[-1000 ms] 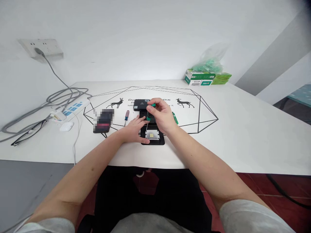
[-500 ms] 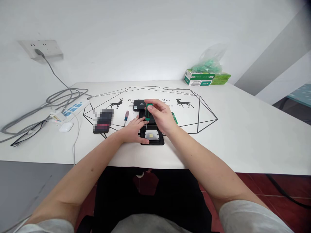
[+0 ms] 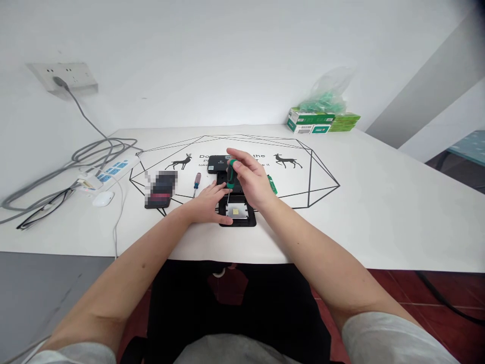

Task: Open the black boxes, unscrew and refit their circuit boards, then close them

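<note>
My right hand (image 3: 254, 179) grips an upright, slightly tilted green-and-black screwdriver (image 3: 231, 174) between thumb and fingers. Its thin shaft points down to the left side of a silver metal plate with a pale yellow square (image 3: 235, 212). This plate lies inside an open black plastic casing (image 3: 248, 223) near the table's front edge. Across the casing's left side, my left hand (image 3: 207, 203) holds it, thumb at the front and fingers by the screwdriver shaft. Whether the tip sits in a screw is too small to tell.
A second screwdriver (image 3: 197, 181), a partly pixelated dark phone-like object (image 3: 162, 189) and a power strip (image 3: 113, 172) with cables lie left. Behind my hands is a black box-like part (image 3: 216, 164); a green circuit board (image 3: 272, 184) lies right. Green-and-white boxes (image 3: 310, 121) stand at the back.
The fingers of my right hand have lifted and loosened slightly around the screwdriver handle, which has turned a little. My left hand and the casing stay in place.
</note>
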A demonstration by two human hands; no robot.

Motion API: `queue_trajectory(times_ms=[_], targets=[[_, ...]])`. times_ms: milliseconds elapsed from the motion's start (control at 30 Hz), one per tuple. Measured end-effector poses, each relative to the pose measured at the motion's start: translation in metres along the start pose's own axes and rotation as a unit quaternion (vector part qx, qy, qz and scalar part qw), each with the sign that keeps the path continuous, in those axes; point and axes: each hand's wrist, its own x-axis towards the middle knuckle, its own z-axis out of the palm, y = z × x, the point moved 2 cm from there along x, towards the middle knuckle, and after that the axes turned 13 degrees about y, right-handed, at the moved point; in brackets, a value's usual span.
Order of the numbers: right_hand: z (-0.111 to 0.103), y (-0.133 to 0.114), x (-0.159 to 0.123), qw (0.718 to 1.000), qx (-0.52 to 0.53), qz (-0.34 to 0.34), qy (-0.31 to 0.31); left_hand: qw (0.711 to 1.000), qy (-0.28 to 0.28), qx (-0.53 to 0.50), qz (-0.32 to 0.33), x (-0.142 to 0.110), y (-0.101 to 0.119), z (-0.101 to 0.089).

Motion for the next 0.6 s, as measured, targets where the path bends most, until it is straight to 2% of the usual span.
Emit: queue_trajectory(times_ms=[133, 333, 533, 600], targets=[[0.003, 0.0009, -0.0023, 0.999, 0.018, 0.027, -0.008, 1.0, -0.006, -0.005, -0.001, 0.0004, 0.002, -0.0009], [0.0003, 0.0025, 0.0, 0.998, -0.04, -0.042, 0.026, 1.0, -0.01, -0.007, -0.008, 0.0, 0.0035, -0.003], [0.001, 0.0017, -0.0001, 1.0, 0.016, 0.002, 0.008, 1.0, -0.006, -0.006, -0.003, -0.0002, 0.0043, -0.0033], [0.0012, 0.0028, -0.0004, 1.0, -0.002, -0.012, 0.011, 1.0, -0.001, -0.009, 0.001, 0.0001, 0.005, -0.003]])
